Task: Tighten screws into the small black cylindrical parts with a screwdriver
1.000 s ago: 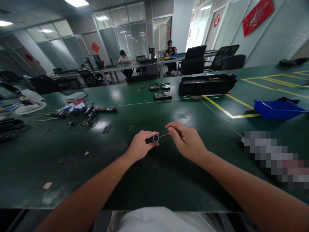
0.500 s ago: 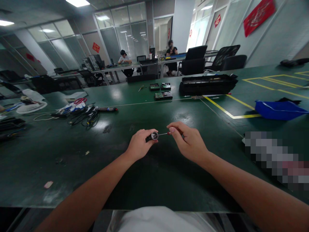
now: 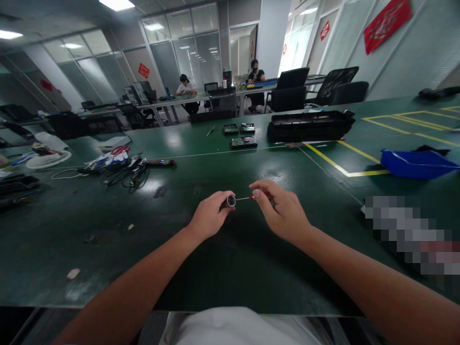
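Note:
My left hand [image 3: 208,215] is closed around a small dark cylindrical part [image 3: 230,201] with a silvery round end face, held just above the green table [image 3: 223,258]. My right hand [image 3: 282,208] pinches a thin screwdriver [image 3: 246,198] with a red handle. Its metal shaft points left and its tip meets the round end of the part. Both hands sit close together at the middle of the table, in front of me.
Circuit boards [image 3: 242,142] and a long black housing [image 3: 309,125] lie further back. A blue tray [image 3: 413,164] sits at the right beside yellow floor-style tape lines. Cables and tools [image 3: 122,165] lie at the left. Two people sit at far desks.
Both hands have lifted slightly and the left hand has turned the small part a little in its fingers; the screwdriver tip stays at the part's end face.

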A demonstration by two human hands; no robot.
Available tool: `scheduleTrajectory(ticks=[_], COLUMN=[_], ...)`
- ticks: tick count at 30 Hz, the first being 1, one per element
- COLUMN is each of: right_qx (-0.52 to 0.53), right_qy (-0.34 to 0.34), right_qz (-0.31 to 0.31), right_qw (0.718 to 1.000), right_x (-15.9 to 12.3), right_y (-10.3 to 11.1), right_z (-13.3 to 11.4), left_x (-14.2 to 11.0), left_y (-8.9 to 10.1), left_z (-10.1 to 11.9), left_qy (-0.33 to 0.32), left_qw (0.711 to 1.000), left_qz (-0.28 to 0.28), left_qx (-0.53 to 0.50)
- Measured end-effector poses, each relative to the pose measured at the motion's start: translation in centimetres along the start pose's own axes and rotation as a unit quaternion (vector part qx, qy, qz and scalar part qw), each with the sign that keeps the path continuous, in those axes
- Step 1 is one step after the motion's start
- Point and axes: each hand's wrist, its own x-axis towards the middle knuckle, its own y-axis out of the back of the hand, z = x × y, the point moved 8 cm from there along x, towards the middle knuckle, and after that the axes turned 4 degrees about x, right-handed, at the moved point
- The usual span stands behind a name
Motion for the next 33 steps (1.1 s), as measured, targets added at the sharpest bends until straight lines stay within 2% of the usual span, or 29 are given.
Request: scheduleTrajectory(ticks=[4,9,15,23,29,33], right_qx=[0.012,0.04,0.024,0.018,-0.003,0.009], right_qy=[-0.011,-0.028,-0.039,-0.033,-0.061,-0.044], right_qz=[-0.004,0.023,-0.033,0.0,-0.042,-0.041], right_qw=[1.0,0.999,0.998,0.999,0.997,0.998], right_x=[0.0,0.0,0.1,0.0,0.3,0.3], right_y=[-0.1,0.1,-0.5,-0.2,-0.5,-0.5], right_z=[0.1,0.6,0.8,0.6,1.0,0.8], left_x=[0.0,0.2,0.3,0.2,0.2,0.2], left_y=[-0.1,0.1,0.1,-0.1,-0.2,-0.4], left_z=[0.0,-0.3,-0.8,-0.6,-0.6,-0.4], left_qy=[-0.001,0.008,0.024,0.004,0.0,-0.007], left_qw=[1.0,0.999,1.0,1.0,1.0,1.0], left_qz=[-0.009,0.002,-0.004,0.003,-0.006,-0.018], left_qx=[-0.011,-0.035,-0.015,0.004,0.01,0.015])
